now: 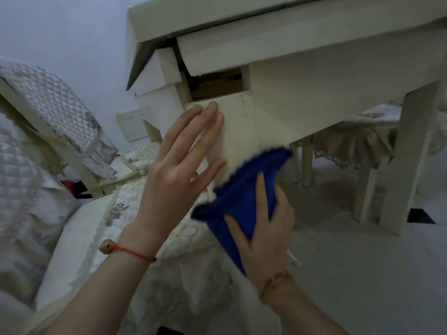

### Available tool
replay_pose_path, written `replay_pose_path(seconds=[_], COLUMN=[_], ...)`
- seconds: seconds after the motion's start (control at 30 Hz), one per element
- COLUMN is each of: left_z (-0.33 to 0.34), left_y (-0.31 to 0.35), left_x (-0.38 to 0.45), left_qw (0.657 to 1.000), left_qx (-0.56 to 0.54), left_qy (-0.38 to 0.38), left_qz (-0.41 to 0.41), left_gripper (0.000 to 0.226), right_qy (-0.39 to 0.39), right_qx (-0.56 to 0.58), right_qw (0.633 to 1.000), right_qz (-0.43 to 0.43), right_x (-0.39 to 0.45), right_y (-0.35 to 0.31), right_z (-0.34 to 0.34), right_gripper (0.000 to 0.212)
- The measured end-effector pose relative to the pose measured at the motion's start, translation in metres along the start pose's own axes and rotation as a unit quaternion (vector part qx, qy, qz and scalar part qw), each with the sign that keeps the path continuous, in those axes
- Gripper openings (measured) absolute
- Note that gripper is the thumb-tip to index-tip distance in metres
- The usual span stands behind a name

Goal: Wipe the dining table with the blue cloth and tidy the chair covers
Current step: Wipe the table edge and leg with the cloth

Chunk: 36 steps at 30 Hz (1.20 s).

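The blue cloth sits low and right of centre in the frame, bunched up and pressed against the pale leg of the dining table — the right hand clutches it, fingers curled over the fabric, with a loose scalloped corner flaring up toward the right. A gold-coloured bracelet circles that wrist. Just to the left, the left hand lies flat and open against the same leg, fingers spread and reaching up toward a dark gap under the tabletop; it holds nothing. A red string bracelet with a small bead rings the left wrist. Below the hands, in the lower middle, a cream quilted chair cover with lace trim drapes over a seat. In the upper left a second quilted cover hangs on a tilted chair back. Farther off, under the table at right, another frilled seat cover shows between white table legs.
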State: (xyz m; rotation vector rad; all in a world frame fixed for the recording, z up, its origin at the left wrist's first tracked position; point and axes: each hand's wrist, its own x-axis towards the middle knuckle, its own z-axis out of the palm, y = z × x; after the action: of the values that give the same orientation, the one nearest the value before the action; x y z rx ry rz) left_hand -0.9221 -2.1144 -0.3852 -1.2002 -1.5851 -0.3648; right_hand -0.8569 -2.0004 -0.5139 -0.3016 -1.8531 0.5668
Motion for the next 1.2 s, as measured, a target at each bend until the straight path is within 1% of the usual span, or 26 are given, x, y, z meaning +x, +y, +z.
replay_pose_path(seconds=[0.07,0.13,0.2,0.3,0.33,0.4,0.43,0.53,0.6,0.73,0.8,0.87,0.93,0.97,1.03,1.1,1.17,1.2], left_z=[0.000,-0.003,-0.006,-0.008,-0.007,-0.003,-0.001,0.006,0.010,0.018,0.021,0.024,0.026,0.027,0.029,0.031,0.030,0.030], left_y=[0.000,-0.001,-0.001,0.006,0.012,0.025,0.032,0.052,0.062,0.072,0.073,0.072,0.073,0.073,0.073,0.071,0.069,0.069], left_x=[0.001,0.002,0.001,-0.013,-0.022,-0.045,-0.057,-0.088,-0.105,-0.129,-0.133,-0.133,-0.134,-0.135,-0.135,-0.134,-0.132,-0.131], left_qw=[1.000,1.000,0.999,0.999,0.998,0.997,0.996,0.995,0.994,0.990,0.990,0.991,0.993,0.994,0.994,0.995,0.995,0.995], left_qx=[-0.006,0.002,0.024,0.041,0.042,0.043,0.042,0.022,0.006,0.012,0.025,0.028,0.022,0.020,0.016,0.011,0.011,0.008], left_qy=[0.002,-0.002,-0.019,-0.031,-0.037,-0.058,-0.069,-0.094,-0.106,-0.141,-0.142,-0.129,-0.114,-0.109,-0.107,-0.101,-0.094,-0.095], left_qz=[0.002,0.005,0.010,0.008,0.009,0.020,0.029,0.036,0.027,-0.003,-0.007,-0.007,-0.008,-0.010,-0.013,-0.015,-0.013,-0.010], left_gripper=[0.049,0.049,0.051,0.052,0.051,0.047,0.046,0.041,0.038,0.041,0.042,0.041,0.040,0.040,0.039,0.038,0.037,0.037], right_qy=[0.041,0.054,0.021,-0.072,-0.089,-0.096,-0.086,-0.024,0.001,-0.019,-0.032,-0.045,-0.045,-0.029,0.013,0.049,0.051,0.034], right_qx=[0.013,0.024,0.023,-0.003,-0.016,-0.023,-0.013,0.045,0.056,0.006,0.030,0.054,0.040,0.032,0.014,0.011,0.033,0.046], right_qw=[0.999,0.998,1.000,0.997,0.995,0.994,0.995,0.993,0.990,0.986,0.973,0.951,0.941,0.946,0.963,0.967,0.970,0.973], right_qz=[-0.003,0.000,-0.001,0.022,0.029,0.043,0.054,0.109,0.132,0.165,0.227,0.302,0.332,0.320,0.270,0.248,0.233,0.224], right_x=[0.028,0.029,0.002,-0.054,-0.069,-0.087,-0.092,-0.098,-0.101,-0.120,-0.144,-0.171,-0.182,-0.174,-0.139,-0.100,-0.091,-0.100], right_y=[-0.015,-0.018,-0.004,0.031,0.041,0.051,0.052,0.045,0.036,0.043,0.061,0.075,0.073,0.066,0.046,0.031,0.031,0.037], right_z=[0.000,0.001,0.002,0.002,0.000,-0.007,-0.011,-0.015,-0.009,0.017,0.026,0.030,0.031,0.031,0.031,0.034,0.035,0.034], right_gripper=[0.074,0.071,0.069,0.066,0.064,0.061,0.060,0.061,0.062,0.062,0.060,0.058,0.054,0.054,0.057,0.059,0.061,0.062])
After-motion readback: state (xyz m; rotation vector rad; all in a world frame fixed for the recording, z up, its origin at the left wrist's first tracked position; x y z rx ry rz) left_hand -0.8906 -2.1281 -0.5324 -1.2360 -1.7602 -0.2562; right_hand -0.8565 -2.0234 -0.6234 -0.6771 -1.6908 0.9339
